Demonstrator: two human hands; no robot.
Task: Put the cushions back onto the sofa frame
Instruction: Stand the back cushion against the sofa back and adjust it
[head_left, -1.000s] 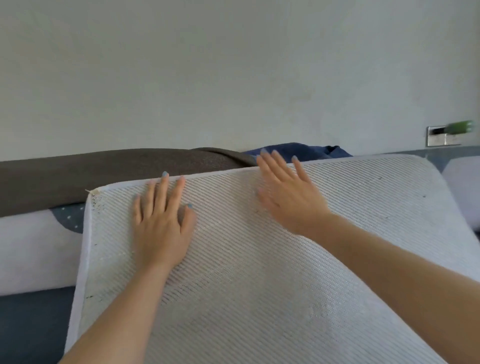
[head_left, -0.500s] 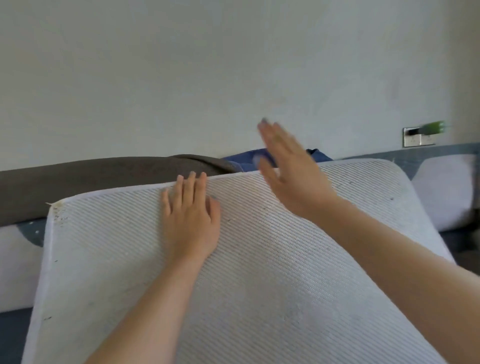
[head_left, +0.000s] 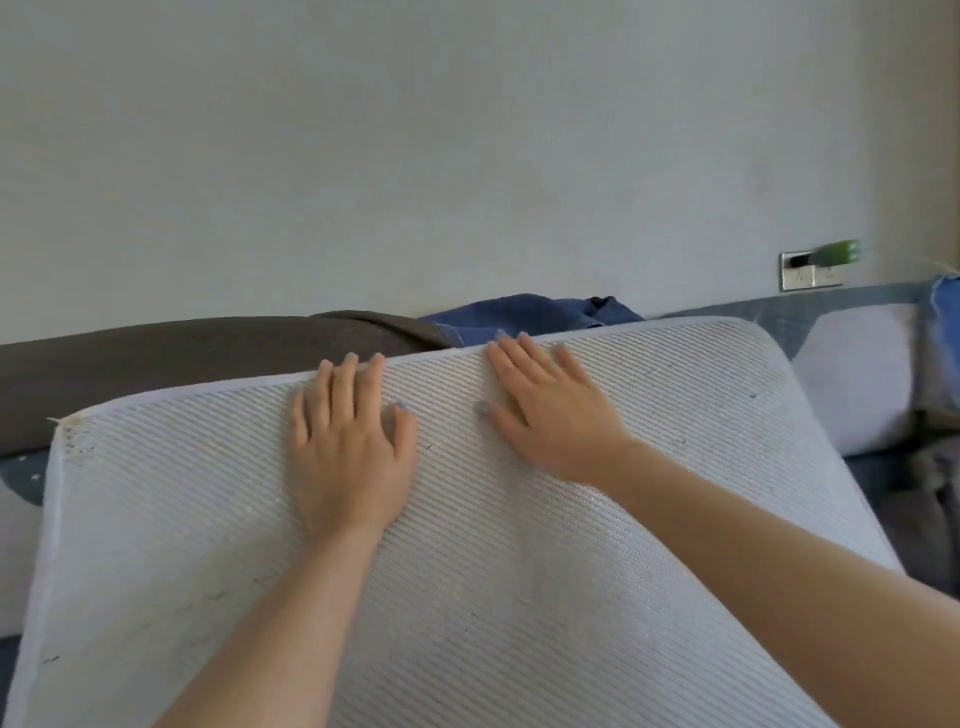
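A large white cushion (head_left: 519, 571) with a ribbed mesh underside fills the lower view, tilted with its far edge against the sofa back. My left hand (head_left: 353, 447) lies flat on it near the top edge, fingers straight. My right hand (head_left: 550, 410) also presses flat on it just to the right, fingertips reaching the top edge. The sofa frame (head_left: 857, 306) shows behind as a grey-blue back, with a pale back cushion (head_left: 857, 374) at the right.
A dark brown blanket (head_left: 182, 364) drapes over the sofa back at the left, next to blue denim cloth (head_left: 530, 312). A wall socket (head_left: 810, 270) with a green plug sits on the pale wall at right. Dark fabric lies at the right edge.
My right hand, raised off the cushion half a second ago, has come down flat on it. My left hand stays pressed near the top edge. The view has shifted slightly.
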